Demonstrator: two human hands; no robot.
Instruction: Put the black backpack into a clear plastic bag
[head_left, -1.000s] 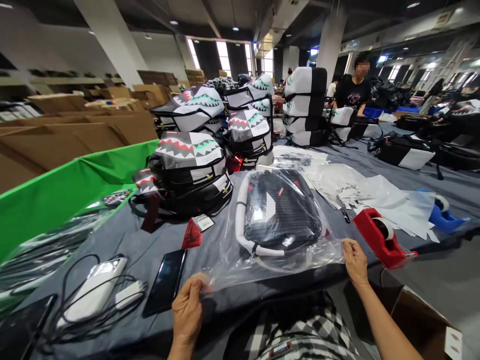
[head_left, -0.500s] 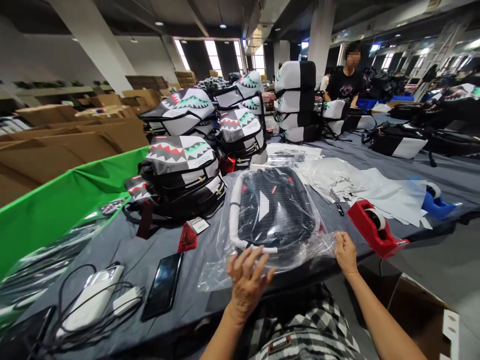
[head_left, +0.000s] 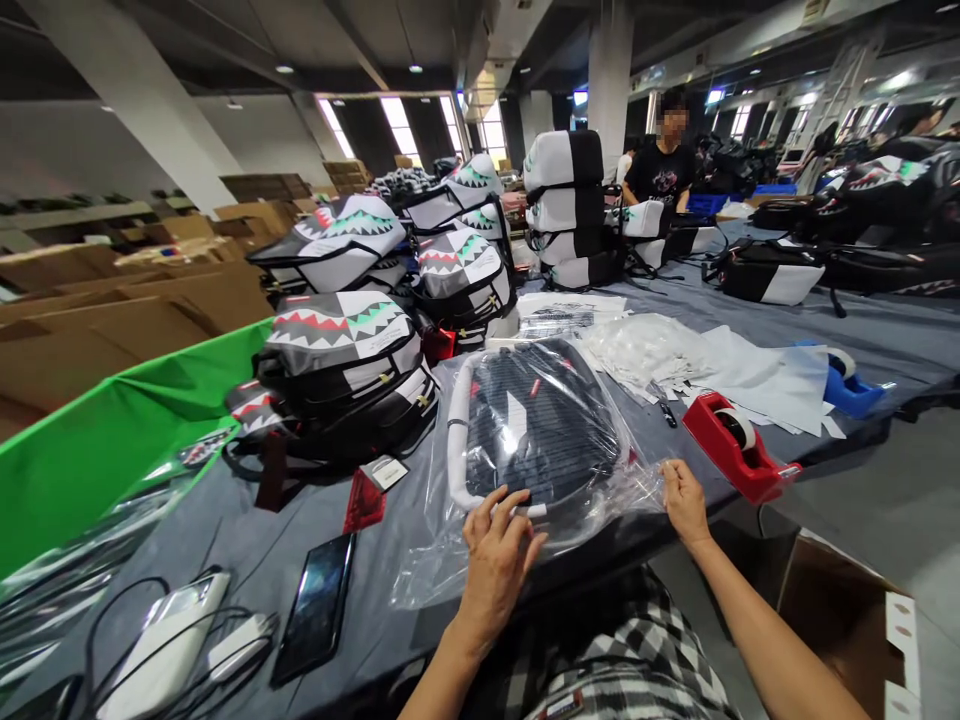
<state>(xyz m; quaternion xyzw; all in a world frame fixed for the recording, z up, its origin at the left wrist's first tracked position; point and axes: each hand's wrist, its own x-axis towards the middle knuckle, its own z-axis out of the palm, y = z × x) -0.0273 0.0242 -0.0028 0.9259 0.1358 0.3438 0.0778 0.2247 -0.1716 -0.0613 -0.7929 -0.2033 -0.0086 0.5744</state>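
A black backpack [head_left: 555,435] with ribbed back padding and white trim lies flat inside a clear plastic bag [head_left: 420,560] on the table in front of me. My left hand [head_left: 495,560] rests on the plastic at the backpack's near edge, its fingers bent but apart. At the near right corner of the same bag, my right hand [head_left: 684,505] pinches the loose plastic edge between thumb and fingers. Close to that hand stands a red tape dispenser [head_left: 727,450]. A red foil packet [head_left: 365,503] and a paper tag [head_left: 387,472] lie left of the bag.
Backpacks with a shark-mouth print [head_left: 337,345] are stacked at the left, and more [head_left: 566,210] farther back. White sheets [head_left: 757,370] and a blue tape dispenser [head_left: 847,380] lie to the right. Nearer are a phone [head_left: 313,610] and a cabled power bank [head_left: 169,640]. A person [head_left: 660,170] stands behind.
My left hand's fingers have come down and forward onto the bagged backpack's near edge. The right hand keeps its pinch on the plastic. My view has turned slightly.
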